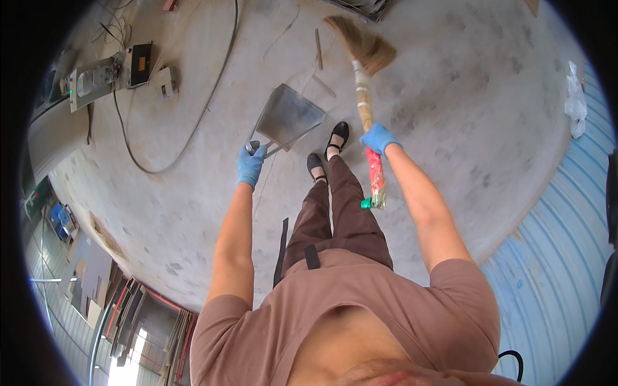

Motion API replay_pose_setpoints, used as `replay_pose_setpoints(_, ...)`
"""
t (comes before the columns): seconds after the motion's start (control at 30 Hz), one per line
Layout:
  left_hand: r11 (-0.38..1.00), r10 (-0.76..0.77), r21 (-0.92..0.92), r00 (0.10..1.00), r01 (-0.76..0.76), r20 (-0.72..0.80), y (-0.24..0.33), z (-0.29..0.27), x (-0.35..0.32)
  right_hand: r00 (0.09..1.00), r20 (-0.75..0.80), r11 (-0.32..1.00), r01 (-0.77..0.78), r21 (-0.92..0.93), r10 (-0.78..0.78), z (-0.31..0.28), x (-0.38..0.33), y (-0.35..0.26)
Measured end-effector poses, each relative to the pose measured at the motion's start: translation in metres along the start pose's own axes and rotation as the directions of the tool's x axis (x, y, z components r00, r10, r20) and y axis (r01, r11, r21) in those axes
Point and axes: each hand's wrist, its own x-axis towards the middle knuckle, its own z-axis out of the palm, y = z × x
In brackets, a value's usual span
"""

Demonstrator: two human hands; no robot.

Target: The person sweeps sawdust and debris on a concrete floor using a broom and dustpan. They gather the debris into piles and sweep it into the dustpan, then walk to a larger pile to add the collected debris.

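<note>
A grey metal dustpan (291,116) hangs from my left hand (250,165), whose blue-gloved fingers are closed round its handle. To the right, my right hand (380,137), also in a blue glove, grips a straw broom (363,96) partway along its shaft. The broom's bristles point away from me, and its red-wrapped handle end comes back toward my body. Broom and dustpan are apart, with a gap of floor between them. Past the dustpan, a thin stick (318,49) and a pale flat strip (324,85) lie on the floor.
A dark cable (223,71) curves over the concrete floor (450,109) on the left, near a grey machine (93,82) and a black box (139,64). A blue corrugated wall (547,238) stands at right, with a white plastic bag (575,103) beside it. Boards (129,315) lean at lower left.
</note>
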Motion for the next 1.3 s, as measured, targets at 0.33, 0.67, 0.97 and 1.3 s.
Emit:
replay_pose_setpoints(0.33, 0.999, -0.025, -0.044, 1.000, 0.025, -0.009, -0.003, 0.003, 0.005, 0.833, 0.548, 0.804, -0.273, 0.528, -0.077, 0.049, -0.130, 0.005)
replay_pose_setpoints(0.67, 0.995, 0.064, 0.080, 0.998, -0.065, 0.020, -0.014, -0.035, 0.001, 0.917, 0.397, 0.763, -0.228, 0.605, -0.040, 0.002, -0.213, 0.026)
replay_pose_setpoints(0.97, 0.998, 0.058, -0.005, 0.996, -0.058, -0.071, -0.025, -0.061, -0.005, 1.000, -0.002, 0.954, 0.014, 0.299, -0.015, 0.030, -0.143, 0.037)
replay_pose_setpoints(1.3, 0.957, -0.183, -0.243, 0.980, 0.159, -0.081, -0.052, -0.116, 0.043, 0.987, -0.153, 0.999, 0.041, -0.032, -0.046, 0.087, -0.071, -0.062)
